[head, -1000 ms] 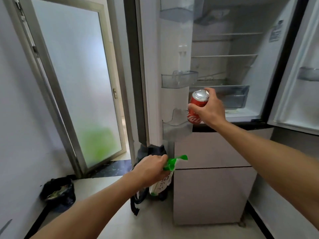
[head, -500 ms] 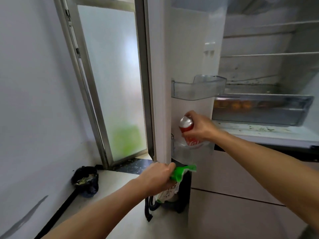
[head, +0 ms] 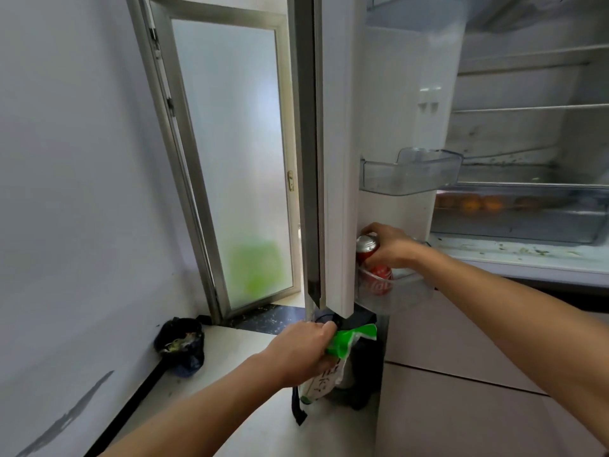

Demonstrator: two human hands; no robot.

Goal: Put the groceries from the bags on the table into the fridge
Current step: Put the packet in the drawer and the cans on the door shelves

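Observation:
The fridge stands open, its left door (head: 389, 110) swung toward me. My right hand (head: 390, 247) grips the top of a red cola can (head: 375, 275), which sits upright inside the lowest clear door bin (head: 405, 296). My left hand (head: 304, 352) hangs lower, closed on a white and green packet (head: 333, 367) whose green top sticks out past my fingers. An empty clear door bin (head: 412, 173) is above the can.
Orange fruit (head: 481, 204) lies in the clear drawer inside the fridge, under bare wire shelves. A black bag (head: 349, 367) stands on the floor below the door. A dark rubbish bag (head: 181, 344) sits by the wall, near a frosted glass door (head: 230, 153).
My right hand has carried the can from in front of the fridge down and left into the lowest door bin. My view has moved closer. The left hand still holds the packet.

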